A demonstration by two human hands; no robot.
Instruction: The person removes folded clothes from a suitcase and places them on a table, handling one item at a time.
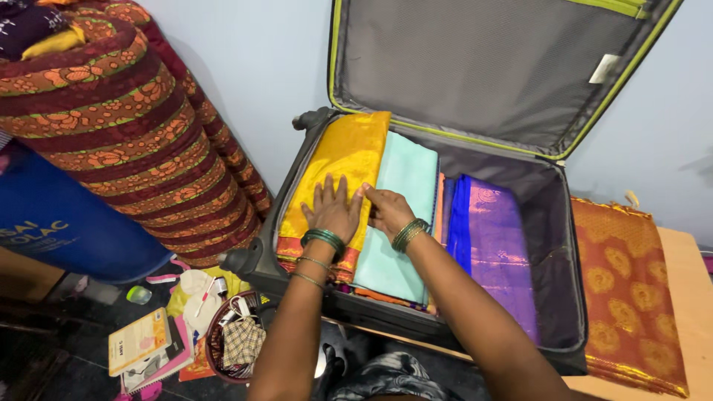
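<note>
inside the open suitcase (553,223), the left hand (332,210) lies flat with fingers spread on a folded yellow saree (343,156), holding nothing. just beside it, the right hand (388,210) presses a mint green folded cloth (405,174), fingers half curled. farther right lies a purple saree (494,245); an orange gold-patterned cloth (624,289) rests on the desk (694,297).

Two folded cloths (338,160) lie under both hands (334,212) inside the suitcase (553,297); another cloth (494,245) right of them, lid (483,67) behind.
</note>
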